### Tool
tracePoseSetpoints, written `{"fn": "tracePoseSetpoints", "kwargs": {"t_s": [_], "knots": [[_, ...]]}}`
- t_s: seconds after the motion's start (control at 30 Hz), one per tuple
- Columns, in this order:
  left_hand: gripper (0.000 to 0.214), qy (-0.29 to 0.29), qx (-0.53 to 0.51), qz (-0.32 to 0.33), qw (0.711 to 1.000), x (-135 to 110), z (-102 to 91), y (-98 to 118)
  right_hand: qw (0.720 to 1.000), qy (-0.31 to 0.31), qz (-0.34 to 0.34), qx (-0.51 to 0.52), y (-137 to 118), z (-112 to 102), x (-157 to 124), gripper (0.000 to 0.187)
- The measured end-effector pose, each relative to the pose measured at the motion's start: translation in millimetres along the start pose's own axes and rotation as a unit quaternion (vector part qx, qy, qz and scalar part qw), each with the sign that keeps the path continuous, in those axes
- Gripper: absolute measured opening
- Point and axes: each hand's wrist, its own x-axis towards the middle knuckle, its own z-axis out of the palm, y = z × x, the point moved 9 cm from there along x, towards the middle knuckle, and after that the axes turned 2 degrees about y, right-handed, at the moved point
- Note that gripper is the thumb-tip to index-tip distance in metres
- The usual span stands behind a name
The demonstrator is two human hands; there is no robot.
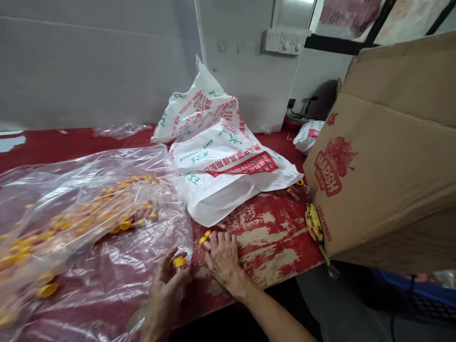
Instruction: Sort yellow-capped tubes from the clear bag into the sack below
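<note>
My left hand (164, 289) rests on the edge of a large clear plastic bag (89, 228), its fingers curled round a small tube with a yellow cap (179, 261). My right hand (223, 256) lies palm down on the worn red table (274, 237), fingers pressed over a few similar yellow-capped tubes (204, 237). Inside the clear bag lie several more tubes with yellow caps (117, 209).
White printed plastic bags (221, 156) lie crumpled behind my hands. A big brown cardboard box (388, 161) stands tilted at the right, over the table's edge. A yellow-handled tool (315, 225) lies beside it. A grey wall with switches (285, 42) runs behind.
</note>
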Motion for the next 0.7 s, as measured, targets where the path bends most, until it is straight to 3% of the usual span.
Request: {"fn": "tracePoseSetpoints", "kwargs": {"t_s": [0.07, 0.13, 0.23, 0.4, 0.53, 0.6, 0.67, 0.7], "knots": [[0.057, -0.045, -0.185, -0.126, 0.974, -10.7, 6.3, -19.9, 1.000, -0.001, -0.006, 0.007, -0.1, 1.9, -3.9, 0.055], [0.047, -0.061, -0.300, -0.188, 0.933, -22.4, 10.9, -27.7, 0.999, -0.004, -0.007, 0.031, 3.4, 2.6, -8.3, 0.053], [0.037, -0.069, -0.382, -0.204, 0.899, -31.0, 17.2, -29.7, 0.994, 0.000, 0.011, 0.111, 15.2, 1.2, -13.0, 0.048], [0.031, -0.054, -0.389, -0.166, 0.905, -34.6, 31.0, -25.9, 0.962, -0.006, -0.016, 0.273, 9.8, -10.4, -22.4, 0.050], [0.039, -0.073, -0.403, -0.099, 0.907, -48.9, 40.6, -9.0, 0.952, -0.012, -0.135, 0.273, -17.2, -22.8, -46.2, 0.049], [0.042, -0.064, -0.408, -0.101, 0.905, -53.6, 39.1, -10.7, 0.939, 0.022, -0.255, 0.231, -30.2, -23.1, -62.6, 0.044], [0.042, -0.051, -0.424, -0.120, 0.896, -52.7, 34.0, -18.1, 0.904, 0.056, -0.368, 0.210, -39.8, -12.7, -76.9, 0.041], [0.044, -0.037, -0.433, -0.131, 0.891, -51.0, 29.3, -23.2, 0.901, 0.070, -0.370, 0.217, -38.3, -5.2, -76.5, 0.042]]}}
